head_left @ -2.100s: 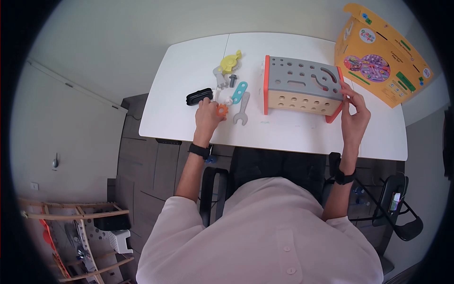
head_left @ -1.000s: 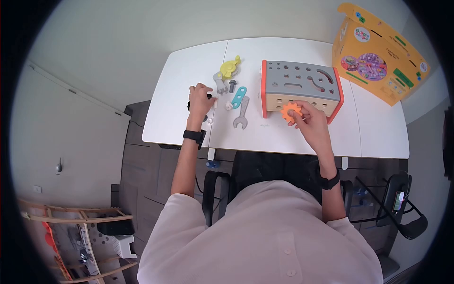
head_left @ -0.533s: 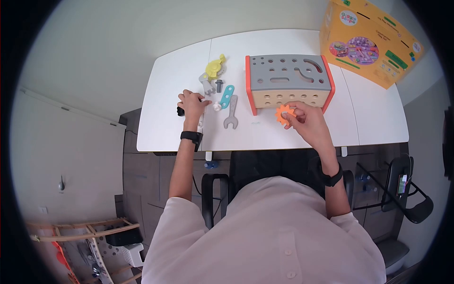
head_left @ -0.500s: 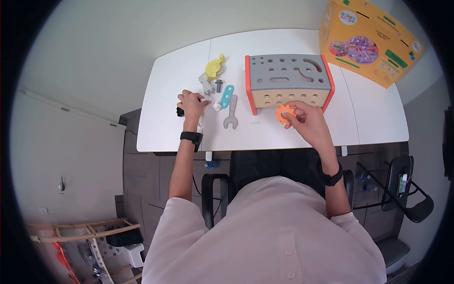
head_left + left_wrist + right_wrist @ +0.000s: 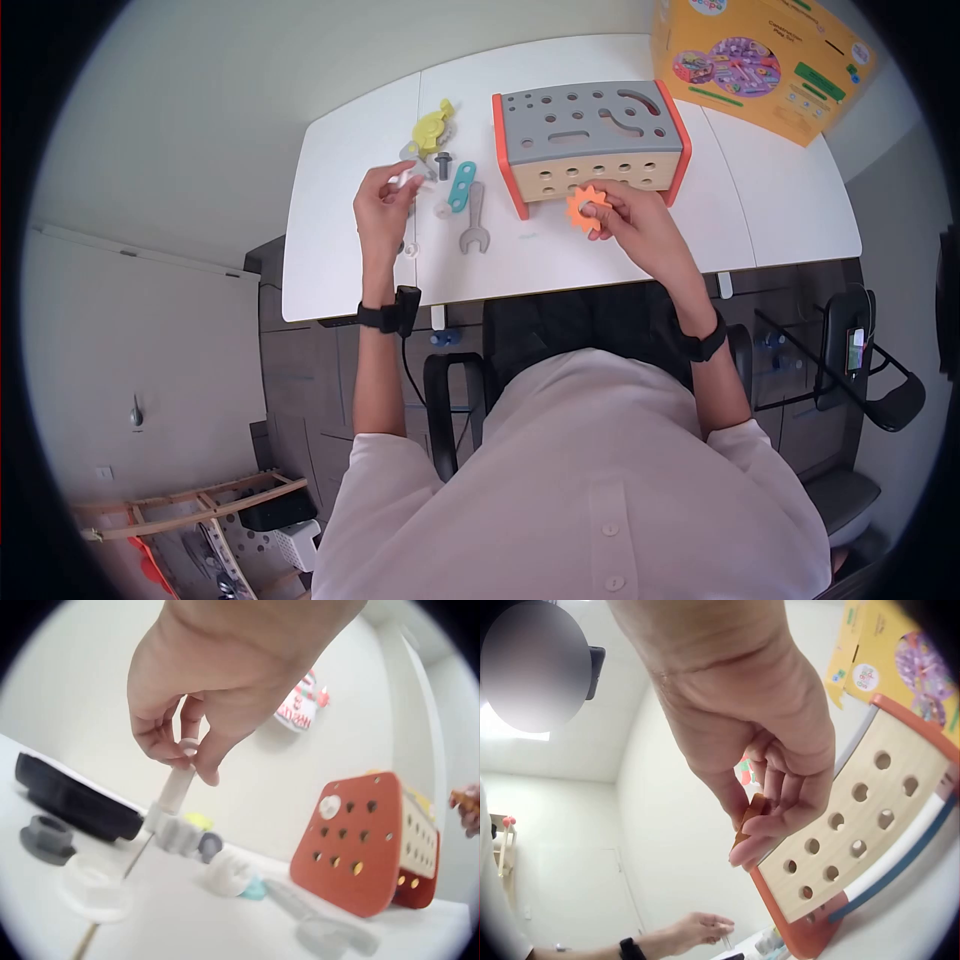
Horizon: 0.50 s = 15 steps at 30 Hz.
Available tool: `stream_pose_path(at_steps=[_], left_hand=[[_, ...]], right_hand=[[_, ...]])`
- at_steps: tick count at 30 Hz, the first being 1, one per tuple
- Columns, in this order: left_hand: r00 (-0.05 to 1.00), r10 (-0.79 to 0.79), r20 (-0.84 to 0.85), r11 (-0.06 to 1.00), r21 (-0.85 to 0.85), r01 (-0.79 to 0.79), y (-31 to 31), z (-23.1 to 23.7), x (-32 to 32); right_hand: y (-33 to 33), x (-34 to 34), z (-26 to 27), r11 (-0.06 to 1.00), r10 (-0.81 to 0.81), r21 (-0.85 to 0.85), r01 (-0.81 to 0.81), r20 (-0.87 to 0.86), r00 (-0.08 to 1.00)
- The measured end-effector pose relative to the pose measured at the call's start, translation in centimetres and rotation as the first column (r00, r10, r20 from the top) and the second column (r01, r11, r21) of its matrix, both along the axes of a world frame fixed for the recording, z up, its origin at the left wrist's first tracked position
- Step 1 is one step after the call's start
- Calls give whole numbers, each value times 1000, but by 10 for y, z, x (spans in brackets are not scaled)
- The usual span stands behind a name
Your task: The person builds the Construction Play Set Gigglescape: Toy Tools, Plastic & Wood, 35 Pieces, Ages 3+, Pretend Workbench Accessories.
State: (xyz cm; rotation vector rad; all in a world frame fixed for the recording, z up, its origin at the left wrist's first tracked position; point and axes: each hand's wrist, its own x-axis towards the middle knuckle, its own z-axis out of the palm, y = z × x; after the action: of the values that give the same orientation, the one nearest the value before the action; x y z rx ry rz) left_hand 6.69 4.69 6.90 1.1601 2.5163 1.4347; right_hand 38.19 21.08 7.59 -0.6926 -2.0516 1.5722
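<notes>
My left hand (image 5: 380, 212) is raised over the left side of the table. Between thumb and fingertips it pinches a white toy bolt (image 5: 178, 786), shaft hanging down. My right hand (image 5: 645, 235) holds an orange toy gear (image 5: 587, 209) by its edge, in front of the toy workbench (image 5: 590, 125) with its grey holed top, pale wood side and red end panels. Below the left hand, the left wrist view shows a black case (image 5: 75, 799), a grey nut (image 5: 46, 840) and a white nut (image 5: 96, 891). A white piece (image 5: 329, 807) sits on the bench's red end.
A grey toy wrench (image 5: 475, 220), a teal holed strip (image 5: 461, 187), a grey bolt (image 5: 443, 166) and a yellow toy saw (image 5: 430, 130) lie left of the bench. A yellow box (image 5: 760, 70) stands at the back right.
My right hand let go of the bench's right end and took the orange gear from the left hand. My left hand then went to the loose parts and lifted the white bolt.
</notes>
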Motion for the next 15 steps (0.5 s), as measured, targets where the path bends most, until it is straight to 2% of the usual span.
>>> stream_pose_path(at_steps=[2,4,5,7,9,10,12,13,15], left_hand=[[942,-329,71,937,148,316,5,32,43],[831,-524,184,848,207,489,11,43,77],[761,-629,161,773,235,589,13,42,92],[724,-662,191,749,183,637,16,45,117],[688,-690,224,719,106,687,21,43,131],[688,-691,224,718,106,688,24,37,132],[627,-718,302,687,162,708,29,23,133],[649,-710,273,691,95,717,30,23,137],[686,-695,215,713,83,696,34,22,145]], right_hand=[[-2,-3,-2,999,-20,51,18,53,998],[-7,-7,-4,989,-37,143,46,-63,997],[-8,-8,-4,989,-40,142,48,-62,997],[-12,-9,-4,981,9,193,17,-130,991],[-14,-9,-6,967,-9,251,36,-106,994],[-14,-9,-8,949,-24,312,48,-81,996],[-14,-7,-8,947,-15,319,37,-73,997],[-15,-7,-8,945,-4,326,25,-65,998],[-17,-5,-2,933,-11,359,18,-20,1000]])
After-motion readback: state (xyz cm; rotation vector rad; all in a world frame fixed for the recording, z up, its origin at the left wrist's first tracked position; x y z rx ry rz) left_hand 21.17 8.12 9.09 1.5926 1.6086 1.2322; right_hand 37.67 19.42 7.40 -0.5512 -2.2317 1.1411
